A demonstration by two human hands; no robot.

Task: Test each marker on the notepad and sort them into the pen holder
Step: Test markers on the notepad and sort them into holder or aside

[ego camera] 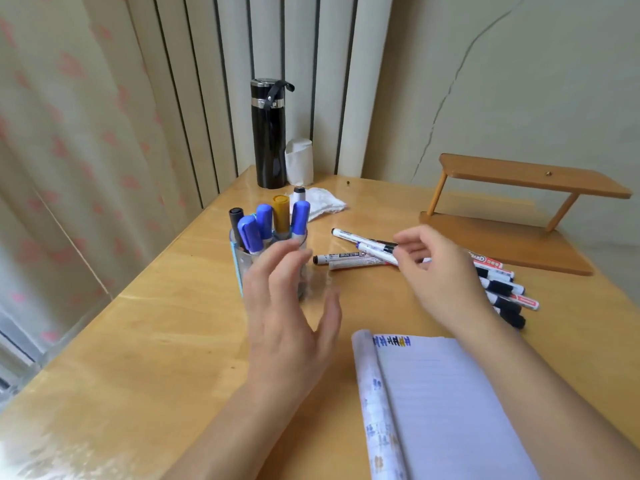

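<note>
A clear pen holder (239, 261) stands on the table with several capped markers in it, blue, black and yellow. My left hand (291, 306) hovers open in front of it, fingers spread, holding nothing. My right hand (436, 271) pinches a white marker (375, 251) over a pile of loose markers (353, 261). More black-capped markers (502, 289) lie to the right of that hand. The open notepad (446, 410) lies near me, with a row of blue, black and yellow test scribbles (391, 341) at its top left corner.
A black flask (268, 140) and a white paper roll (299, 161) stand at the back by the radiator. A crumpled white tissue (323, 204) lies behind the holder. A small wooden shelf (512, 216) sits at the right. The table's edge runs along the left.
</note>
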